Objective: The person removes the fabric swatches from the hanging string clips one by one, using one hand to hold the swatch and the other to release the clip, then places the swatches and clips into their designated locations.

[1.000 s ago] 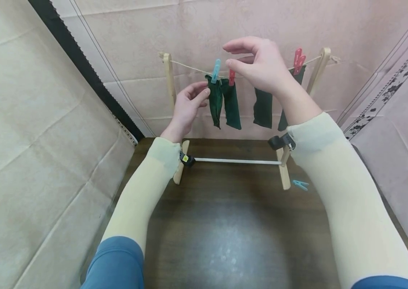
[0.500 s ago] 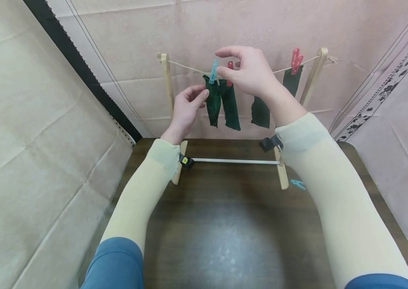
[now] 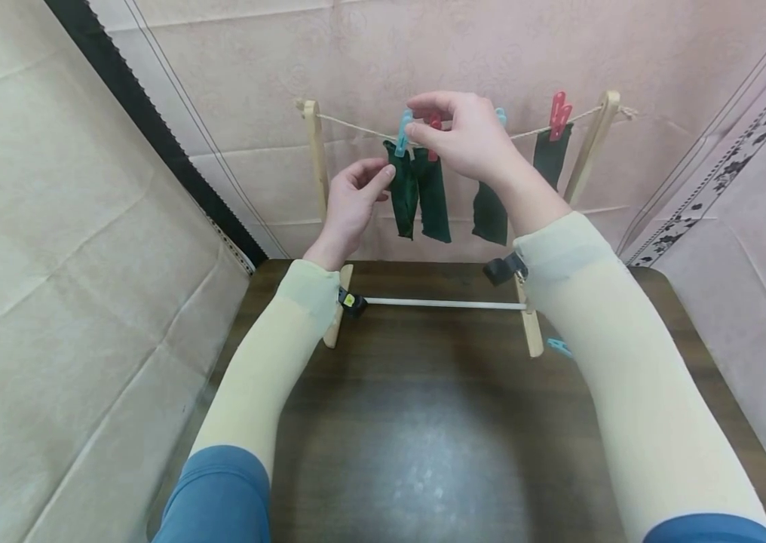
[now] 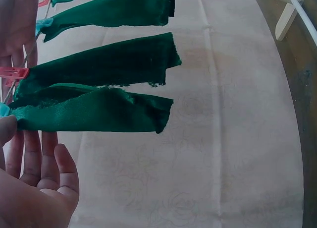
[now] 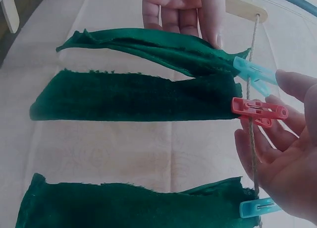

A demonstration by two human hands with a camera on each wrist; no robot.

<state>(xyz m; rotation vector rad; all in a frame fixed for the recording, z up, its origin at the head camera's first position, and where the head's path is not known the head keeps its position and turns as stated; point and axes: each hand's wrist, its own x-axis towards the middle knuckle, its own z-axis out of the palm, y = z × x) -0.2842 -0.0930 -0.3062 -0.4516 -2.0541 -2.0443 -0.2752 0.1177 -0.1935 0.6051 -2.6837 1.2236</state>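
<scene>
My left hand (image 3: 350,202) pinches the upper left edge of the leftmost green cloth strip (image 5: 143,44), thumb in front. This strip hangs, folded lengthwise, from a rope under a blue clothespin (image 5: 252,71). My right hand (image 3: 467,136) pinches that clothespin by its handle end, the thumb on one handle and a fingertip by the other. Just right of it, a red clothespin (image 5: 257,108) holds a second green strip (image 5: 133,96), close to my right fingers. A third strip (image 3: 490,216) hangs from another blue clothespin (image 5: 258,207), partly behind my right forearm.
The rope (image 3: 356,127) runs between two wooden posts (image 3: 591,147) joined low down by a white rod (image 3: 444,302). A red clothespin (image 3: 559,117) holds a strip (image 3: 551,154) at the right. A loose blue clothespin (image 3: 559,347) lies on the dark table (image 3: 424,422), partly behind my right sleeve.
My right hand has come left and slightly down, from above the red clothespin onto the leftmost blue clothespin. The left hand keeps its hold on the cloth strip almost in place.
</scene>
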